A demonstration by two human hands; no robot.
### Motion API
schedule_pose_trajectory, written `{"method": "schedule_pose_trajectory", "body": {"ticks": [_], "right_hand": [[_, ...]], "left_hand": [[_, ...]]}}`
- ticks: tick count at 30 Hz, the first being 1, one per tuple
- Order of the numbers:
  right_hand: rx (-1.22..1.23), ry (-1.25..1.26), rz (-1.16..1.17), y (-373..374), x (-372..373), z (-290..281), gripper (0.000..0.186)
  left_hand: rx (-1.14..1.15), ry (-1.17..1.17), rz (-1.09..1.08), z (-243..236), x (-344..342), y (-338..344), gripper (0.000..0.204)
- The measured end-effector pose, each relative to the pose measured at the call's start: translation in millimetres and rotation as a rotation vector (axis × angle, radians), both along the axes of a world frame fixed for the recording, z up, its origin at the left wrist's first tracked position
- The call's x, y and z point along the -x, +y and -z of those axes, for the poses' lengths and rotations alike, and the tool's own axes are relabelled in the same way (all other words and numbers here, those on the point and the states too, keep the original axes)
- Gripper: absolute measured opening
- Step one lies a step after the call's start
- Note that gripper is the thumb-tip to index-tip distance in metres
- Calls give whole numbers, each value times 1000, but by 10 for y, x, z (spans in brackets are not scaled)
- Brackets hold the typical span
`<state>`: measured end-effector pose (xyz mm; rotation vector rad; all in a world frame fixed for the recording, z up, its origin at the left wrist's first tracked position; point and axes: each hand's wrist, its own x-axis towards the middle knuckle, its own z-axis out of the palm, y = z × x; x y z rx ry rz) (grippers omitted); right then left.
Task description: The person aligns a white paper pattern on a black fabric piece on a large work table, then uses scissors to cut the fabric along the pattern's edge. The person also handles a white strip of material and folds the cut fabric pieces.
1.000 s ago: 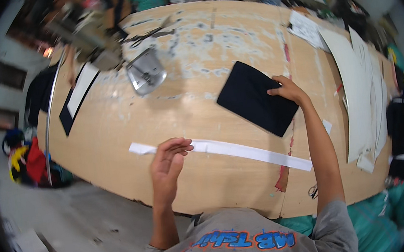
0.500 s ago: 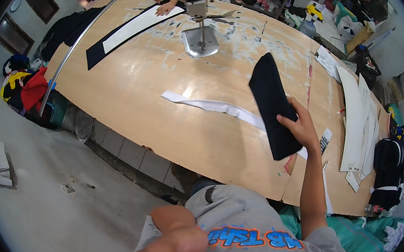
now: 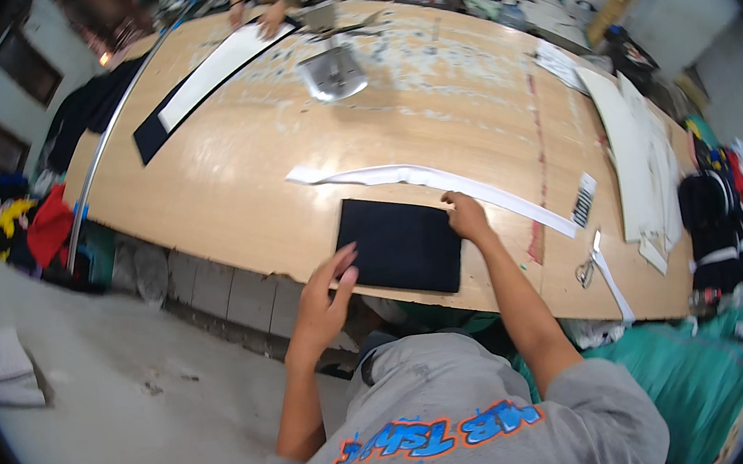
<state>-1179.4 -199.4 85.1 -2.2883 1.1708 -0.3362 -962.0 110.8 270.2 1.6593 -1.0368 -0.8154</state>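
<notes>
A folded dark cloth (image 3: 398, 245) lies nearly flat at the table's near edge. At its upper right corner my right hand (image 3: 468, 216) has its fingers bent in a pinch on the edge. My left hand (image 3: 320, 305) is by the lower left side of the cloth, fingers and thumb apart, holding nothing. Just beyond the cloth a long white fabric strip (image 3: 402, 173) stretches across the table. Scissors (image 3: 590, 263) rest to the right, near a small black-and-white printed tag (image 3: 583, 199).
A sewing machine (image 3: 332, 73) stands at the far side. Beside it, another person's hands (image 3: 272, 20) touch a white piece on dark cloth (image 3: 210, 77). White pattern pieces (image 3: 627, 160) lie at right. A metal rail (image 3: 108, 137) runs along the left.
The dark cloth has come down from mid-air above the table to the near edge, moving left with my right hand. My left hand has come forward from near my body to the cloth.
</notes>
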Motion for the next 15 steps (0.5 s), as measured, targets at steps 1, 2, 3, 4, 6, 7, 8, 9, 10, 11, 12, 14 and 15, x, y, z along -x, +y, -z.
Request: {"method": "schedule_pose_trajectory", "body": {"ticks": [1,2,3,4,6,7,8,9,10,11,12,14,15], "right_hand": [[22,-87,50,-30,132,210,24],[40,-189,78,18,144,302,24],[68,-235,47,122,199,307,25],[96,-270,27,264,318,288,26],[92,-244,51,588,523,191,25],[135,-279,75,746,732,232,25],[175,-328,62,916,764,266,24],[185,-300,87,1075,910,291,26],[195,-289,190,1130,1182,452,27],[203,-283,270,1141,1487,690,28],[169,-334,438,1076,1774,887,26],[129,-412,852,884,2417,1130,27],[259,-216,912,693,2997,1240,28]], "left_hand": [[-199,-57,50,450,-22,166,51],[-347,-251,72,1272,-95,563,54],[-534,-343,118,1812,-92,971,62],[-832,-335,152,2204,-23,1286,67],[-817,-165,140,3219,25,2125,61],[-825,-80,147,3501,118,2422,59],[-915,-3,137,3593,208,2724,58],[-1019,85,134,3633,336,3008,57],[-1120,161,151,3635,480,3163,56],[-1199,224,169,3596,580,3308,54],[-1259,274,171,3535,645,3443,53],[-1350,357,208,3405,720,3827,51],[-1348,365,276,3412,671,3850,50]]}}
